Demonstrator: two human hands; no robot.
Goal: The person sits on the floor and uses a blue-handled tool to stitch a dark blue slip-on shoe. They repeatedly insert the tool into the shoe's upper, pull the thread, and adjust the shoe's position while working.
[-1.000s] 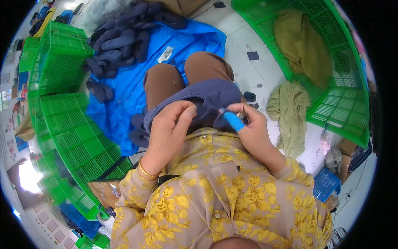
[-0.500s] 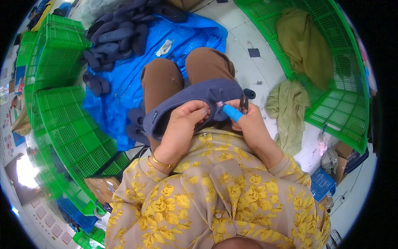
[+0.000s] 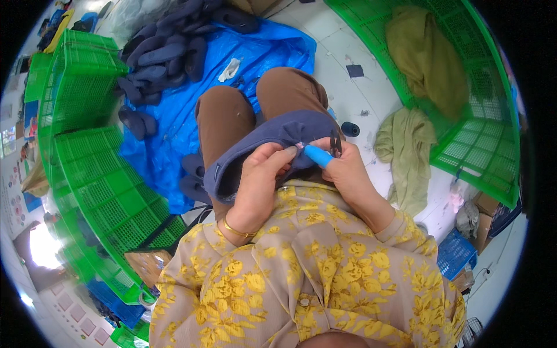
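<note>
the navy fabric piece (image 3: 261,130) lies across my brown trousers (image 3: 226,113). my left hand (image 3: 260,177) pinches its near edge beside a small pink bit (image 3: 300,145); my right hand (image 3: 353,177), thumb in a blue wrap (image 3: 318,156), pinches the same edge, dark snips (image 3: 336,145) tucked in it. right of the trousers sits a dark spool (image 3: 350,129); beyond them a blue sheet (image 3: 272,43) spreads beside piled slippers (image 3: 162,55).

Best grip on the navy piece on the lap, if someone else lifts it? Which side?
Probably the left end of the navy piece: pinch its rim, coming from the person's left. That end curves round an open dark hollow, so a finger could likely go inside. The left hand and right hand crowd its right half, a dark tool in the right.
</note>
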